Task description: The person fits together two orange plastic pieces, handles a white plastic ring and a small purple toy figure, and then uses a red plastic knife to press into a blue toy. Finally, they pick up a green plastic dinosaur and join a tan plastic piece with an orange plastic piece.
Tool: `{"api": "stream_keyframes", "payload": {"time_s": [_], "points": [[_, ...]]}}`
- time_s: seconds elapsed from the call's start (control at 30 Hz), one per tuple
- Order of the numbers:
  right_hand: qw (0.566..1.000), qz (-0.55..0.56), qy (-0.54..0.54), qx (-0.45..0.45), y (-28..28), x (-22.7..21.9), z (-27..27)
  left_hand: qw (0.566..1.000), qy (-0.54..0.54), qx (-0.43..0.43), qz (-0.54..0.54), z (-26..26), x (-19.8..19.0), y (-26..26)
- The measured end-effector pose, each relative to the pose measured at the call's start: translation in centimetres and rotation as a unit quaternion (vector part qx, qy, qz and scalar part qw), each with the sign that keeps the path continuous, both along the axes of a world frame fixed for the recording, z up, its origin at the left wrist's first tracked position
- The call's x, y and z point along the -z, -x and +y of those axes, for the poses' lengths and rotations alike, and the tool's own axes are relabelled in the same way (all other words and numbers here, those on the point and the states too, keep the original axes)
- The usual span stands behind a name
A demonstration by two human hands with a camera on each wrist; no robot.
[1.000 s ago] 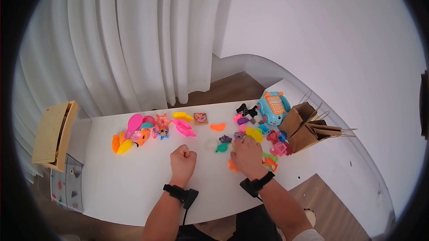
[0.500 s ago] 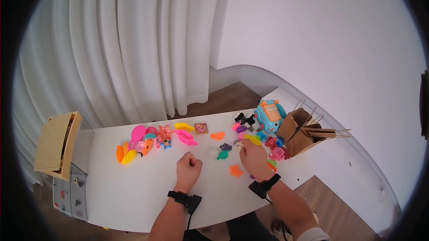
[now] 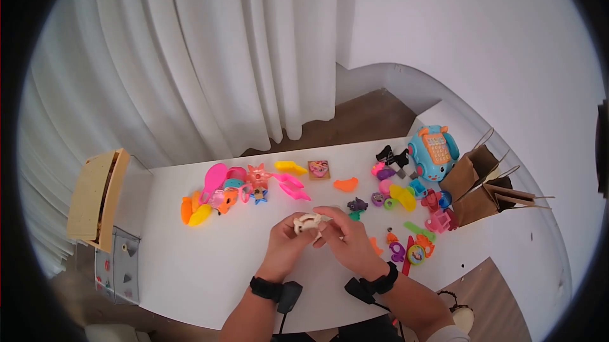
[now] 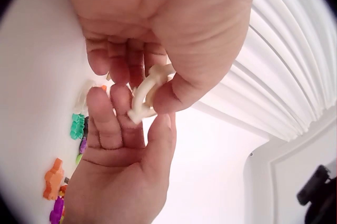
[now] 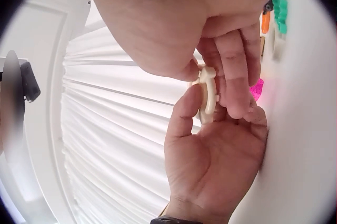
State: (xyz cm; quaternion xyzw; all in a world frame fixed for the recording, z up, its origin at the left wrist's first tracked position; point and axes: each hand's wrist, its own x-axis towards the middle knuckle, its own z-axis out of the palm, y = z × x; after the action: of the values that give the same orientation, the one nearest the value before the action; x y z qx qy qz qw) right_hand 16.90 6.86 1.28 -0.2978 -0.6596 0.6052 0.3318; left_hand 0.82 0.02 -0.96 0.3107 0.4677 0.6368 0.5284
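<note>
A cream plastic ring (image 3: 309, 223) with small knobs along its rim is held above the table between both hands. My left hand (image 3: 287, 247) pinches it from the left, thumb on its near face. From the right, my right hand (image 3: 349, 243) has its thumb and fingers at the other end, as the right wrist view shows on the cream ring (image 5: 209, 95). Part of the ring is hidden by fingers. Just beyond the hands lie a dark purple toy figure (image 3: 357, 204) and a green toy (image 3: 356, 215). An orange star (image 3: 375, 245) is partly covered by my right hand.
Colourful toys, including a pink paddle-shaped piece (image 3: 214, 181), sit back left, and more lie right around a yellow piece (image 3: 403, 197). A blue toy telephone (image 3: 434, 151) and paper bags (image 3: 472, 174) stand far right; a wooden box (image 3: 95, 199) stands left.
My right hand has lifted the cream ring from the right-hand toys and brought it left to the other hand. My left hand has gone from a fist to pinching the ring.
</note>
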Motion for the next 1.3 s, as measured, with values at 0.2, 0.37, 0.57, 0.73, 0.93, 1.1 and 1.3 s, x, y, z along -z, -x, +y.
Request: {"api": "stream_keyframes", "payload": {"time_s": [0.2, 0.37, 0.57, 0.73, 0.93, 1.1, 1.3], "points": [[0.925, -0.132, -0.357, 0.025, -0.9, 1.0, -0.6, 0.996, 0.005, -0.046, -0.073, 0.0, 0.6, 0.9], [0.951, -0.081, -0.275, 0.113, -0.7, 0.4, -0.9, 0.999, 0.021, -0.032, -0.003, -0.2, 0.5, 0.1], [0.933, -0.109, -0.322, 0.122, -1.2, 0.4, -0.3, 1.000, 0.002, -0.023, -0.006, 0.0, 0.5, 0.4], [0.924, -0.078, -0.341, 0.154, -0.7, -0.3, 0.4, 1.000, -0.004, -0.020, -0.020, 0.0, 0.9, 0.5], [0.918, -0.058, -0.364, 0.147, -1.2, 0.8, 0.5, 1.000, 0.001, -0.014, 0.005, 0.0, 1.0, 0.7], [0.926, -0.087, -0.338, 0.145, -1.2, -0.1, 0.3, 1.000, 0.008, -0.010, 0.016, 0.1, 0.5, 0.4], [0.926, -0.052, -0.351, 0.128, -1.3, 1.1, 0.3, 1.000, 0.011, -0.017, 0.010, 0.1, 0.7, 0.4]]}}
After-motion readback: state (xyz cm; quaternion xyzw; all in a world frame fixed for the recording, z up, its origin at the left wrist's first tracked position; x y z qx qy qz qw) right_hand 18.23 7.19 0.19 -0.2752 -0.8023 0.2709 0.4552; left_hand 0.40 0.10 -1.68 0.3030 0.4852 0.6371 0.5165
